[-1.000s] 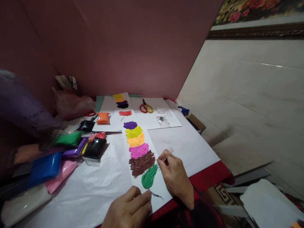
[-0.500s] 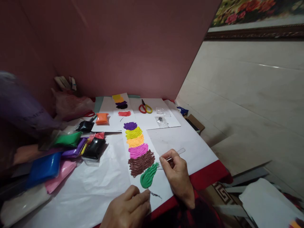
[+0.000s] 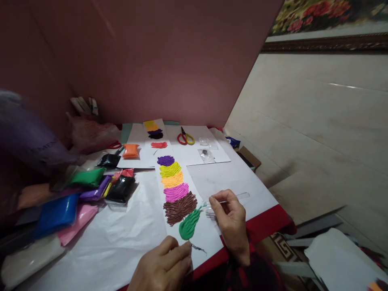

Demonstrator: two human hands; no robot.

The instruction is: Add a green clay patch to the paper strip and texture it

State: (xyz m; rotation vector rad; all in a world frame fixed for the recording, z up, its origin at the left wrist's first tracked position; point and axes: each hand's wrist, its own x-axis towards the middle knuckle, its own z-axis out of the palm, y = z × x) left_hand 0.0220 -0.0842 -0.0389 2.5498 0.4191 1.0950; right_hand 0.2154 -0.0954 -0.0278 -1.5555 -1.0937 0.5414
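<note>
My right hand (image 3: 230, 218) pinches a clear plastic fork (image 3: 243, 196) between thumb and fingers. Its tines sit at the upper right tip of a green clay patch (image 3: 188, 226), where thin green strands stretch out toward them. Grooves run along the clay. My left hand (image 3: 165, 262) rests on the near end of the white card strip (image 3: 209, 238), fingers laid on it just below the green clay. Farther up the strip lie ridged patches of brown clay (image 3: 179, 208), pink clay (image 3: 176, 192), orange clay (image 3: 172, 180), yellow clay (image 3: 170, 169) and purple clay (image 3: 165, 160).
Several clay packets, including a blue packet (image 3: 56, 216) and an orange packet (image 3: 131, 151), lie to the left. Scissors (image 3: 185, 137) and small clear bags (image 3: 206, 155) lie on white sheets at the back. A red cloth edge (image 3: 269, 218) borders the table's right side.
My right hand has drawn the fork slightly right and up, away from the green clay; green strands now trail from its tip. My left hand stays put.
</note>
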